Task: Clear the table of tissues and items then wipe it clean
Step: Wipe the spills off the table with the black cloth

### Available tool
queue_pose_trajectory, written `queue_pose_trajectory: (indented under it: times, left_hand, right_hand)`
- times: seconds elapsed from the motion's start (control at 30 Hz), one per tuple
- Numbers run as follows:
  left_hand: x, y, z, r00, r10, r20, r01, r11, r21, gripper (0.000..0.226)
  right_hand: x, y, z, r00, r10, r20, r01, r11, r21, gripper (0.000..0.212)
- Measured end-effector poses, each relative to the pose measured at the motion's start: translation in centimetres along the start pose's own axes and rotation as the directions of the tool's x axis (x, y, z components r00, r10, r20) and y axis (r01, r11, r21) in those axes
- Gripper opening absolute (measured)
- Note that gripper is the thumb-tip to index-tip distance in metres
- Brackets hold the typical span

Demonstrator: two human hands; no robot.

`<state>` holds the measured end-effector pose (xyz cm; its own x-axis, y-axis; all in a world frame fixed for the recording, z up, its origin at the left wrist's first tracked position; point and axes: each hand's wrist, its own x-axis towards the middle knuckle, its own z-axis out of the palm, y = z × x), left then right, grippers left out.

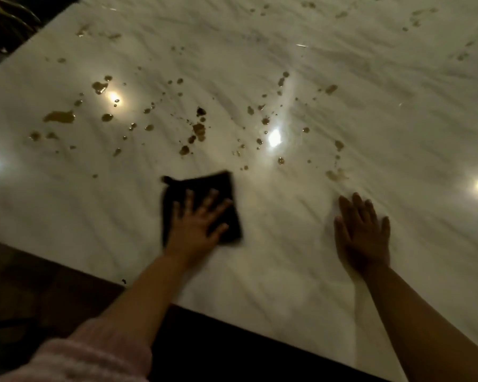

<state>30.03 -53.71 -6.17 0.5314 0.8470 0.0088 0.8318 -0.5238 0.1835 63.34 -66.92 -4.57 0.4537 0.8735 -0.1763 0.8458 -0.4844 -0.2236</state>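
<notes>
Wiping step: left hand (198, 224) flat on dark cloth (202, 208), right hand (362, 230) flat on tabletop (287, 271). Next, probably push farther into brown spills (199, 130).

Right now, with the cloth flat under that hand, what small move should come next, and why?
Probably slide the dark cloth forward under the left hand into the brown splatters just beyond it. The hand presses it flat, the marble table near the edge looks mostly clean, and the right hand rests flat, bracing.
</notes>
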Motion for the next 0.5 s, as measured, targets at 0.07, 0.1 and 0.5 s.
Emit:
queue_pose_trajectory:
  times: [0.07,0.1,0.5]
  left_hand:
    - [0.9,-5.8,-1.6,0.937,-0.346,0.043,0.348,0.936,-0.048,0.061]
    - [0.9,-7.9,-2.4,0.881,-0.468,0.073,0.471,0.881,-0.046,0.058]
    - [-7.2,14.0,1.1,0.980,-0.002,0.198,0.000,1.000,0.012,0.058]
  right_hand:
    - [0.0,-0.1,-0.1,1.000,0.001,0.002,-0.001,1.000,-0.001,0.061]
    - [0.1,-0.1,-0.2,1.000,0.001,0.005,-0.001,1.000,0.001,0.061]
    - [-0.2,0.3,-0.4,0.998,-0.066,0.015,0.066,0.998,-0.001,0.056]
